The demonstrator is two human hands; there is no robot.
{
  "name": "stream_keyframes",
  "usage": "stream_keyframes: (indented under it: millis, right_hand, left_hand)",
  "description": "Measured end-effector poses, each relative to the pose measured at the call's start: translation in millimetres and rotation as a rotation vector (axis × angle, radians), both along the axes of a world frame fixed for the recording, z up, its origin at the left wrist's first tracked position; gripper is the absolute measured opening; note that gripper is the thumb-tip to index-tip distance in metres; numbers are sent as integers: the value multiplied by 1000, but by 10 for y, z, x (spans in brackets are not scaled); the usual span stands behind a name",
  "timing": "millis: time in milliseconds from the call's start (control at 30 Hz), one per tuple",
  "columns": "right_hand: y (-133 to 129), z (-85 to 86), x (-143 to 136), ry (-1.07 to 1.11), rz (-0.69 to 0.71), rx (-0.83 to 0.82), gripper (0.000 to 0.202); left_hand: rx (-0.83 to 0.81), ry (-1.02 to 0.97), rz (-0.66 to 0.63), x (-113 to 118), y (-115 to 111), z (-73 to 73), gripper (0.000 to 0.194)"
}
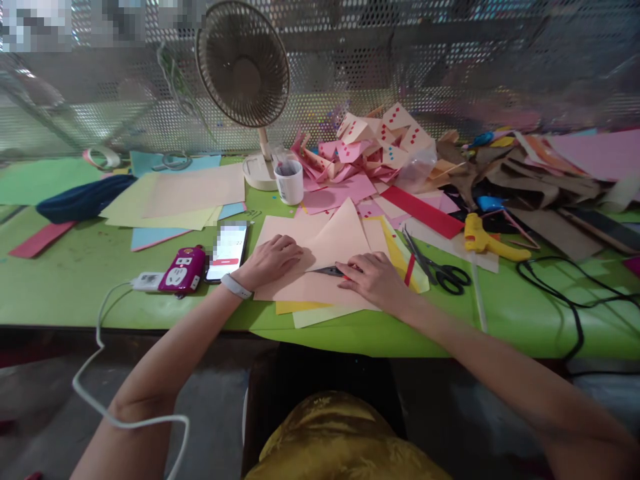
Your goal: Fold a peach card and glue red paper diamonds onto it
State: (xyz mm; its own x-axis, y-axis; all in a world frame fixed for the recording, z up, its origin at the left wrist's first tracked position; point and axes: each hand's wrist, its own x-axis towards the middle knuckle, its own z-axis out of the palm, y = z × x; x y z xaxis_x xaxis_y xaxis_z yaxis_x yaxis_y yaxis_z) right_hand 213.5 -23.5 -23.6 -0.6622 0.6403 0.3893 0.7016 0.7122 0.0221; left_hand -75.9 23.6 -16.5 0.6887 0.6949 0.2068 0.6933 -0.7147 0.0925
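Peach paper (310, 290) lies under left hand (274, 259), fingers unclenched; cannot tell if right hand (374, 277) fingers clamp dark tool (327, 271)

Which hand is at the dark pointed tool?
The right hand, at the dark tool; the left hand rests on the peach sheet, away from the tool.

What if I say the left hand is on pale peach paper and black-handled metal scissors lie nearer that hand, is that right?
Not quite: the head view shows the black-handled metal scissors nearer the right hand. The left hand is on pale peach paper.
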Motion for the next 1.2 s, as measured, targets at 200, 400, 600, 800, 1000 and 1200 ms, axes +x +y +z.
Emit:
stream_keyframes:
  millis: [200,400,600,800,1000,1200]
  right_hand:
    - [-38,32,157,33,-100,-85,29]
    - [-8,3,122,96,-76,-161,25]
    - [-24,16,9,137,-50,-198,32]
    - [-47,63,82,138,8,-223,35]
    - [-30,62,83,99,20,-177,36]
    - [13,37,20,116,49,-175,35]
  left_hand:
    - [8,45,36,27,-45,13,29]
    - [2,28,38,14,-38,-22,30]
    - [19,45,42,5,-31,-54,28]
    - [28,71,43,13,-38,-40,28]
    - [10,60,58,19,-48,-21,27]
    - [-6,47,58,28,-49,7,27]
